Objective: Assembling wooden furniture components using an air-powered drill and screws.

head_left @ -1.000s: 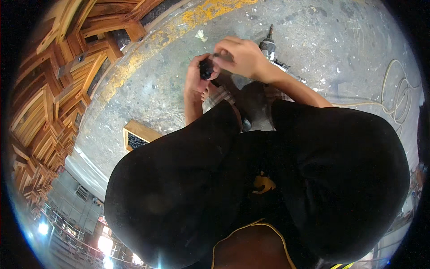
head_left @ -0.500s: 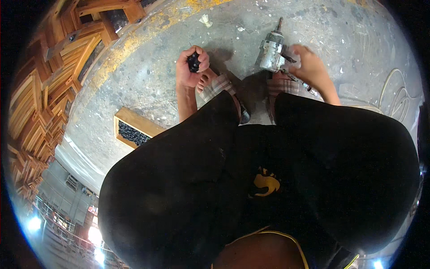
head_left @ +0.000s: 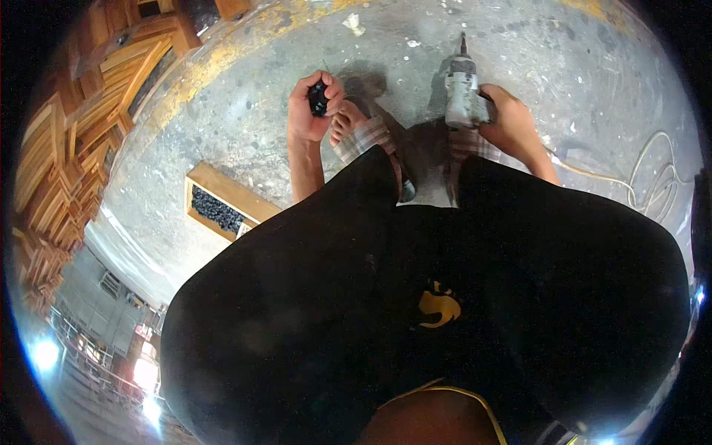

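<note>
My left hand [head_left: 312,111] is curled in a fist around a handful of small black pieces [head_left: 318,99]; their exact kind is hard to make out. Something thin sticks up past the fingers. On the other side, my right hand [head_left: 510,122] is wrapped round the handle of a worn grey power screwdriver [head_left: 463,95], its bit pointing away from me. The handle is mostly hidden by the fingers. At the left, a wooden box [head_left: 248,196] partly covered by my leg holds many more small black pieces [head_left: 215,210].
Wooden frames [head_left: 126,74] are stacked along the left. A pale hose [head_left: 630,182] lies coiled on the stained concrete floor [head_left: 245,133] at the right. A crumpled pale scrap [head_left: 354,24] lies ahead. My feet stand between my hands.
My right hand, open beside the screwdriver before, has closed on its handle. The screwdriver has turned slightly and sits a little farther right. My left hand keeps its hold on the black pieces.
</note>
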Demonstrator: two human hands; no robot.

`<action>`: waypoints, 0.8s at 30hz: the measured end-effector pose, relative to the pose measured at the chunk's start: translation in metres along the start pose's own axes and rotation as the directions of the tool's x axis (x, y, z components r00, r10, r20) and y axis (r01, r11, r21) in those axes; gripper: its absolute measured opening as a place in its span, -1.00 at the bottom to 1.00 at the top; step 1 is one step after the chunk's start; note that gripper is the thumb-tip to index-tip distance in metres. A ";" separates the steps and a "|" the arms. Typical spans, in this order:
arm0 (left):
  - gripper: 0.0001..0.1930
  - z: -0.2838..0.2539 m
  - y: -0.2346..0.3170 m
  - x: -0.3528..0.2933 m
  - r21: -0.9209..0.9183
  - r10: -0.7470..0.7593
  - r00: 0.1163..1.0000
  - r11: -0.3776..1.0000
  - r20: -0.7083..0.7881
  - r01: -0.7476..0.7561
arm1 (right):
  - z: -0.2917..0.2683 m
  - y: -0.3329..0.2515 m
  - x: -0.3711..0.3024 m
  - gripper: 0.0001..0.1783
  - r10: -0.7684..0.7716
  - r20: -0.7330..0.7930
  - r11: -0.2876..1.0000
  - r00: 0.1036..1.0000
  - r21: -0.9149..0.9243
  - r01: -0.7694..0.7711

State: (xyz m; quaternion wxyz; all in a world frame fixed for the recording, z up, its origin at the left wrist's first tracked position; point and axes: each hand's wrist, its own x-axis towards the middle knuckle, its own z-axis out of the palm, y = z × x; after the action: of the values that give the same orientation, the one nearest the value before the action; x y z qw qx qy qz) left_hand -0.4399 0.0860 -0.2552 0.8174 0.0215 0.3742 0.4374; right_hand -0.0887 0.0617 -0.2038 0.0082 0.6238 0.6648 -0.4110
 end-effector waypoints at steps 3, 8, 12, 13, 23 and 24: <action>-0.78 -0.006 0.001 -0.006 -0.036 0.006 0.999 0.999 -0.032 -0.007 | -0.023 -0.019 -0.011 -0.40 -0.116 0.232 0.928 0.966 0.371 0.022; -0.80 -0.010 -0.003 -0.005 -0.080 -0.015 1.000 0.997 -0.012 0.014 | -0.006 -0.023 -0.028 -0.48 -0.009 0.245 0.660 0.969 0.730 -0.179; -0.80 -0.009 0.002 -0.009 -0.027 0.013 0.997 1.000 -0.071 -0.015 | 0.008 -0.031 -0.013 -0.57 -0.041 0.520 0.345 0.853 0.809 -0.476; -0.80 -0.008 0.004 -0.010 -0.020 0.021 0.997 1.000 -0.077 -0.023 | 0.020 -0.027 -0.010 -0.68 -0.030 0.434 0.390 0.900 0.834 -0.389; -0.76 -0.021 -0.004 -0.011 -0.064 0.042 0.999 0.997 0.018 -0.041 | 0.053 0.000 -0.001 -0.76 0.079 0.546 0.414 0.834 0.743 -0.526; -0.76 -0.021 -0.005 -0.010 -0.061 0.040 0.999 0.997 0.022 -0.038 | 0.051 -0.002 -0.002 -0.77 0.079 0.546 0.416 0.834 0.742 -0.526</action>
State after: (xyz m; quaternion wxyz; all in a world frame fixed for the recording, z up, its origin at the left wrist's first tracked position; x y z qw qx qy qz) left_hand -0.4530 0.0690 -0.2662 0.8133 0.0089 0.3507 0.4642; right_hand -0.1159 0.0322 -0.2357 -0.0872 0.5439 0.2134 -0.8069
